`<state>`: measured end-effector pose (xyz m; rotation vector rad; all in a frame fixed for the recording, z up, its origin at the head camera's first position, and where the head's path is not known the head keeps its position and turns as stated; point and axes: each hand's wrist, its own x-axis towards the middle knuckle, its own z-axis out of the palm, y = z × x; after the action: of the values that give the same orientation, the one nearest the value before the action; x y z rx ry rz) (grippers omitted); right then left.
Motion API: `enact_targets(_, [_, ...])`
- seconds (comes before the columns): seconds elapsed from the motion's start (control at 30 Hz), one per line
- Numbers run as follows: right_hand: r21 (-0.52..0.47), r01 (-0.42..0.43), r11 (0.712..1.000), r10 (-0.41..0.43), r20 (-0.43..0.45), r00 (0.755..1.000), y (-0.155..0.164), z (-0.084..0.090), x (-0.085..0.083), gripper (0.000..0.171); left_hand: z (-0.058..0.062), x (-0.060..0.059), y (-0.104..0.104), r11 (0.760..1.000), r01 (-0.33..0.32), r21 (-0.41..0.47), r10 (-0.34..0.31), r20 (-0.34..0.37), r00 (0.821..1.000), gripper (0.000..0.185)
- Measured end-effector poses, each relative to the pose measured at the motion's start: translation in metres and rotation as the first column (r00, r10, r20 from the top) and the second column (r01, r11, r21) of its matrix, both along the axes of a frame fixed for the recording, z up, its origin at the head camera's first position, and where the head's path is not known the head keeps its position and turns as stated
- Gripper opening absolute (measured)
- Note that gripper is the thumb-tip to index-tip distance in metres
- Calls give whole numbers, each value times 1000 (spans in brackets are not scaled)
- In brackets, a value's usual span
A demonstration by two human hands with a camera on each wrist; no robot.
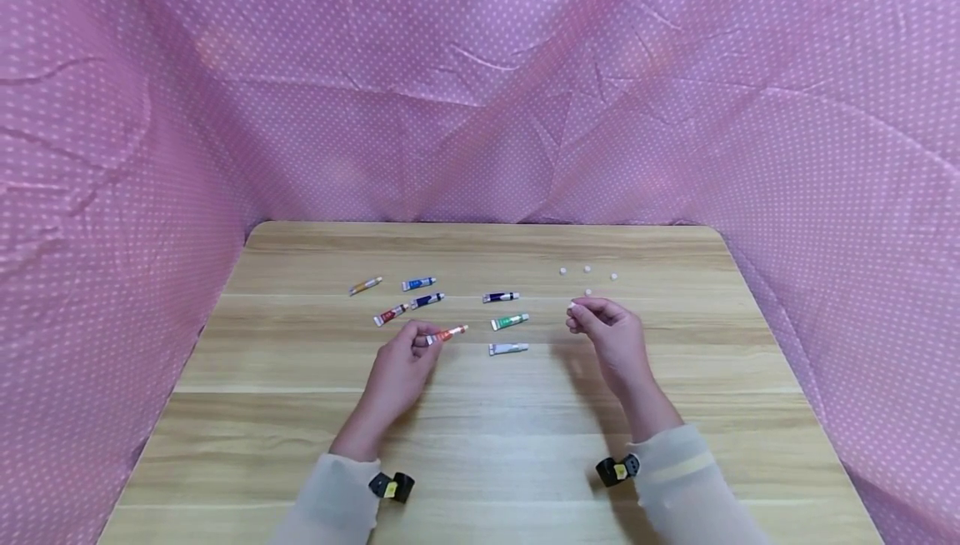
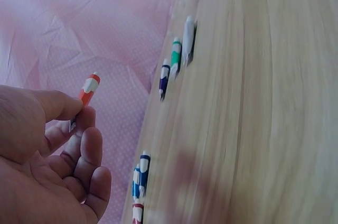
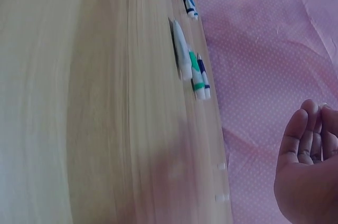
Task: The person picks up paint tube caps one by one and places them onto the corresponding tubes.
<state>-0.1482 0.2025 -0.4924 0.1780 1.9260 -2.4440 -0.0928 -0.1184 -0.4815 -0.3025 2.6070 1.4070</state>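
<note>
Between its thumb and fingers, my left hand (image 1: 400, 367) pinches an orange paint tube (image 1: 447, 334), its narrow pale nozzle pointing right, away from the palm. In the left wrist view, the orange tube (image 2: 90, 90) tilts upward from the fingertips. My right hand (image 1: 617, 343) is raised on the right, pinching a small white cap (image 1: 572, 306) at its thumb and fingertips. The right wrist view shows this hand (image 3: 309, 166) at the edge, with the cap mostly hidden by the fingers. Several white caps (image 1: 587, 268) lie just beyond the right hand.
Between the hands lie a purple tube (image 1: 500, 297), a green tube (image 1: 510, 322) and a white tube (image 1: 508, 348). Beyond the left hand are red (image 1: 391, 315), dark blue (image 1: 427, 301), blue (image 1: 418, 283) and yellow (image 1: 365, 286) tubes. Pink dotted cloth (image 1: 480, 137) surrounds the wooden table (image 1: 495, 462).
</note>
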Motion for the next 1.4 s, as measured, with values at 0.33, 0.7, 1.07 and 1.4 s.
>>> enact_targets(0.33, [132, -61, 989, 56, 40, 998, -15, 7, 5, 21, 8, -2, 10, 1000, 11, 3, -11, -13, 1000, 21])
enact_targets(0.7, [242, -132, 961, 116, 80, 990, -33, 9, 12, 28, 19, -4, 24, 999, 31, 39, -30, -17, 999, 20])
enact_targets(1.07, [238, -179, 955, 160, 98, 982, -52, 6, 18, 28, 19, -3, 35, 993, 80, 85, -78, -28, 997, 19])
enact_targets(1.4, [272, -205, 940, 189, 83, 978, -60, 5, 23, 21, 17, -1, 39, 988, 109, 112, -105, -38, 994, 18])
